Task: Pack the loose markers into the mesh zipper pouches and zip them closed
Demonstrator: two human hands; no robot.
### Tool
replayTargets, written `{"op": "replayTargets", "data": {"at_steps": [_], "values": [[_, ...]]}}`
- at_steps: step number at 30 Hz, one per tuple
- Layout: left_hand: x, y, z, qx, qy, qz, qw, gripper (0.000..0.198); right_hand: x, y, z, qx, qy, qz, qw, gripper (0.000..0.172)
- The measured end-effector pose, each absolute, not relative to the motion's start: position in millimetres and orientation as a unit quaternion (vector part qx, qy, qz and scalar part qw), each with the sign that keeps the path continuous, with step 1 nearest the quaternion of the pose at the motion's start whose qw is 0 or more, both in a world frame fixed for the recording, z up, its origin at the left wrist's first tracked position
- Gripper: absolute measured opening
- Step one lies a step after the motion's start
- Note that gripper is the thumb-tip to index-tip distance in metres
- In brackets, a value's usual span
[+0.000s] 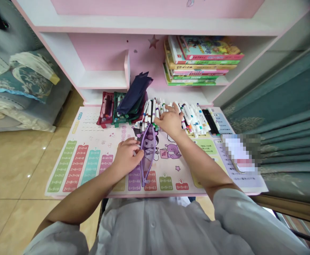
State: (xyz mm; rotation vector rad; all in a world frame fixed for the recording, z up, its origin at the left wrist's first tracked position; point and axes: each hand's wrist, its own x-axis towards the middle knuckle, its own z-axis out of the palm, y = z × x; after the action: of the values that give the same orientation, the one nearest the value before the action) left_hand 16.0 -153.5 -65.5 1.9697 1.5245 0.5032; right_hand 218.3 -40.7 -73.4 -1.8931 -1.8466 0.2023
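Observation:
My left hand [128, 156] grips the near-left edge of a purple zip pouch [148, 145], thumb on top and fingers bent. The pouch's zipped mouth gapes apart, and its see-through mesh side shows. My right hand [170, 122] reaches over a wide pile of white-barrelled markers [194, 118], thumb and fingers apart. Its fingertips rest among the pens, and I cannot make out one held between them. The markers have caps and ends in many colours and lie side by side at the back of the desk.
Left of the markers lie a red pouch [107, 108] with pens, a green pouch [118, 118] and dark blue pouches [135, 94]. Black markers [210, 121] lie at the right, near a blurred phone [237, 152]. Books [202, 67] are stacked on the shelf above the printed desk mat [91, 122].

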Motion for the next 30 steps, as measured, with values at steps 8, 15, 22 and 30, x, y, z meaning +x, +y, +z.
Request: {"op": "replayTargets", "data": {"at_steps": [8, 15, 22, 30], "values": [[19, -154, -69, 0.744, 0.575, 0.179, 0.291, 0.032, 225, -135, -38, -0.571, -0.758, 0.062, 0.31, 0.03], [28, -161, -70, 0.722, 0.584, 0.181, 0.325, 0.023, 204, -160, -49, -0.559, -0.811, 0.088, 0.147, 0.022], [25, -157, -79, 0.715, 0.589, 0.21, 0.312, 0.011, 187, -150, -57, -0.551, -0.822, 0.049, 0.138, 0.01], [22, -154, -83, 0.695, 0.56, 0.237, 0.384, 0.017, 183, -149, -55, -0.552, -0.831, 0.031, 0.059, 0.019]]}}
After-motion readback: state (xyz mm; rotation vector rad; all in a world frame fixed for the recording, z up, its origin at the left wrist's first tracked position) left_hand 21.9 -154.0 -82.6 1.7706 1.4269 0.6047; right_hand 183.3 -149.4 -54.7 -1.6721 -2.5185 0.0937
